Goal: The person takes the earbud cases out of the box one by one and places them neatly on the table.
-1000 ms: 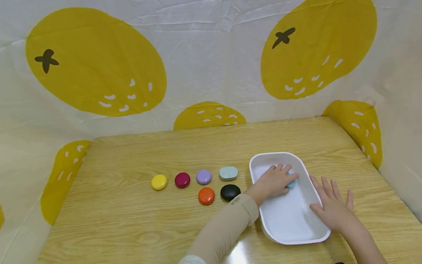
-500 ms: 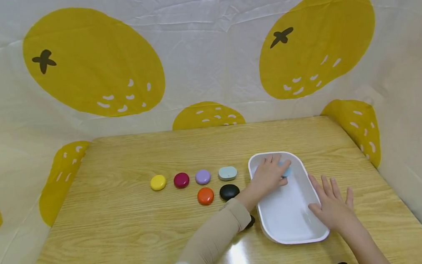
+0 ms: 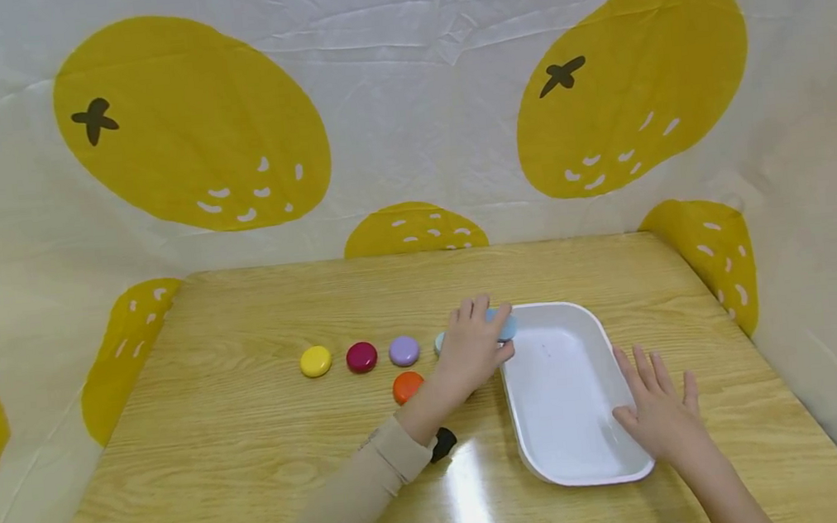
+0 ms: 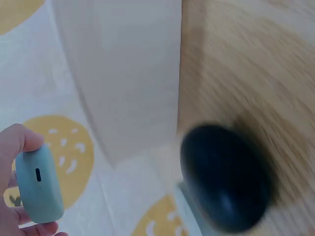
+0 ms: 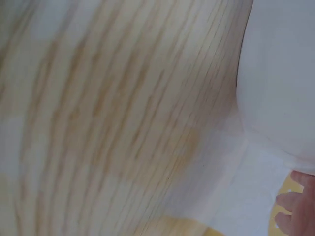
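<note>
My left hand [image 3: 468, 348] grips a light blue earbud case [image 3: 506, 326] over the left rim of a white plastic tub [image 3: 574, 414]. Its charging slot faces the left wrist view, where fingers and thumb wrap the case [image 4: 40, 189]. Below the hand sits a pale green case [image 3: 439, 343], mostly covered. A black oval case [image 4: 224, 177] shows in the left wrist view; the hand and arm hide it from the head view. My right hand [image 3: 659, 415] rests against the tub's right rim with fingers straight and spread.
Left of the hand lie small rounded cases: yellow [image 3: 315, 361], maroon [image 3: 362, 357] and purple [image 3: 404, 351] in a row, with an orange one [image 3: 407, 387] nearer. They stand on a wooden table [image 3: 256, 458]. A fruit-printed cloth [image 3: 411, 88] hangs around the back and sides.
My left hand has lifted the light blue earbud case from inside the tub and moved left to the tub's left rim. The right hand has stayed at the right rim.
</note>
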Demonstrator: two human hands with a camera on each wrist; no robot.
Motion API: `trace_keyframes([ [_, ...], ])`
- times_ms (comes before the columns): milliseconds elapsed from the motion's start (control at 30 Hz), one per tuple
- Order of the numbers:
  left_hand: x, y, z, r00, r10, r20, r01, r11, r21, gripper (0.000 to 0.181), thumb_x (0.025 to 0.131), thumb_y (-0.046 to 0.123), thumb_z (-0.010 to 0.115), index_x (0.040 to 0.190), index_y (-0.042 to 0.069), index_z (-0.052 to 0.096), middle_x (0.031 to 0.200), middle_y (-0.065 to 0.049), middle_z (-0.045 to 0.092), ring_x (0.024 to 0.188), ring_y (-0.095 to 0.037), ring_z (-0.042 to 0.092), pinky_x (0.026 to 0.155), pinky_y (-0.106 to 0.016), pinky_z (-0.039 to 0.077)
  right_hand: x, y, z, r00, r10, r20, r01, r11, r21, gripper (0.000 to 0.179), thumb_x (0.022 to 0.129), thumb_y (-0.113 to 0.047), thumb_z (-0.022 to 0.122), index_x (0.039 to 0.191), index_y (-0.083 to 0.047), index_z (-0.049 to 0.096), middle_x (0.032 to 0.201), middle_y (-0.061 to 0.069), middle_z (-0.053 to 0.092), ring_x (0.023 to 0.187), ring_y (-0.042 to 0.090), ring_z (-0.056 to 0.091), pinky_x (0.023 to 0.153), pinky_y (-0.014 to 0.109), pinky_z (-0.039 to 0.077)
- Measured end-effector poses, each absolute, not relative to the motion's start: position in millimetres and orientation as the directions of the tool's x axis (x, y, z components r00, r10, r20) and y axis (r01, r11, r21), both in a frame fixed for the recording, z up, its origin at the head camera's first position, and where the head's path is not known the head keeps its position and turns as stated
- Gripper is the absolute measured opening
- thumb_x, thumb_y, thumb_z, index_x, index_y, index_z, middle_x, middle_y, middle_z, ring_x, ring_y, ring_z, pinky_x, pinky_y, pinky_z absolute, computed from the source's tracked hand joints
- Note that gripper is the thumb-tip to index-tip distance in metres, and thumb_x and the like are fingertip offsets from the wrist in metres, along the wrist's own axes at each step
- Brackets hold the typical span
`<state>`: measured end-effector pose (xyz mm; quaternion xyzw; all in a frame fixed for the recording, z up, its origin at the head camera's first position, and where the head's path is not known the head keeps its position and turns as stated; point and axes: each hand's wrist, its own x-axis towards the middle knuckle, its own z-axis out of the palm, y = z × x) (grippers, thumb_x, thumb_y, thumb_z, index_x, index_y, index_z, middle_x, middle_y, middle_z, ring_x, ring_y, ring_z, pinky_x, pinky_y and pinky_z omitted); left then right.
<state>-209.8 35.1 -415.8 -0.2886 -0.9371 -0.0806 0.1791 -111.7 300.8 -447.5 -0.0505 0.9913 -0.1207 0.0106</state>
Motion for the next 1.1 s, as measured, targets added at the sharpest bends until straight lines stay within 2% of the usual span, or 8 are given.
trace_keyframes([
  [133, -203.4, 0.8, -415.6, -0.788, 0.448, 0.422, 0.540, 0.832, 0.126, 0.041, 0.082, 0.032, 0.062, 0.118, 0.015, 0.053, 0.108, -0.010, 0.046, 0.083, -0.021, 0.042, 0.071, -0.031, 0.042, -112.2, 299.2, -447.9, -0.993, -0.118, 0.012, -0.118, 0.968, -0.221, 0.083, 0.084, -0.021, 0.052, 0.147, -0.014, -0.001, 0.150, 0.022, 0.003, 0.137, 0.038, -0.007, 0.098, 0.059, -0.020],
  [233, -197.5, -23.9, -418.8, -0.826, 0.389, 0.409, 0.487, 0.856, 0.170, 0.041, 0.080, 0.028, 0.065, 0.117, 0.014, 0.054, 0.107, -0.012, 0.047, 0.082, -0.023, 0.043, 0.067, -0.031, 0.041, -112.1, 298.9, -448.4, -0.992, -0.124, 0.010, -0.123, 0.969, -0.214, 0.083, 0.084, -0.021, 0.052, 0.147, -0.012, -0.002, 0.150, 0.021, 0.001, 0.137, 0.035, -0.011, 0.098, 0.058, -0.021],
  [400, -187.1, -62.5, -426.8, -0.883, 0.317, 0.347, 0.393, 0.903, 0.173, 0.041, 0.079, 0.028, 0.067, 0.116, 0.014, 0.055, 0.108, -0.014, 0.048, 0.087, -0.027, 0.046, 0.072, -0.038, 0.045, -113.0, 299.8, -449.8, -0.990, -0.142, 0.021, -0.143, 0.967, -0.212, 0.082, 0.084, -0.020, 0.053, 0.147, -0.007, 0.001, 0.150, 0.021, 0.000, 0.137, 0.032, -0.014, 0.099, 0.059, -0.018],
  [600, -175.8, -99.0, -442.3, -0.910, 0.285, 0.300, 0.347, 0.920, 0.179, 0.044, 0.076, 0.024, 0.070, 0.116, 0.010, 0.056, 0.105, -0.015, 0.049, 0.085, -0.030, 0.045, 0.072, -0.041, 0.042, -114.0, 300.8, -450.8, -0.986, -0.160, 0.039, -0.165, 0.959, -0.230, 0.083, 0.084, -0.018, 0.053, 0.146, -0.006, -0.001, 0.150, 0.021, -0.001, 0.136, 0.029, -0.018, 0.100, 0.059, -0.016],
  [933, -164.3, -118.0, -459.9, -0.928, 0.321, 0.187, 0.340, 0.937, 0.076, 0.042, 0.077, 0.027, 0.069, 0.112, 0.008, 0.056, 0.099, -0.016, 0.050, 0.081, -0.033, 0.049, 0.068, -0.042, 0.045, -113.2, 300.9, -450.4, -0.985, -0.168, 0.046, -0.174, 0.955, -0.241, 0.079, 0.084, -0.017, 0.051, 0.146, -0.003, 0.004, 0.150, 0.020, -0.003, 0.136, 0.026, -0.020, 0.100, 0.058, -0.016],
  [1100, -161.4, -117.2, -462.9, -0.939, 0.325, 0.115, 0.335, 0.938, 0.082, 0.045, 0.078, 0.026, 0.070, 0.115, 0.007, 0.054, 0.101, -0.017, 0.050, 0.082, -0.033, 0.050, 0.066, -0.043, 0.047, -112.2, 299.6, -448.3, -0.987, -0.162, 0.020, -0.162, 0.954, -0.251, 0.080, 0.084, -0.016, 0.052, 0.146, -0.004, 0.002, 0.150, 0.021, -0.003, 0.136, 0.029, -0.019, 0.100, 0.059, -0.015],
])
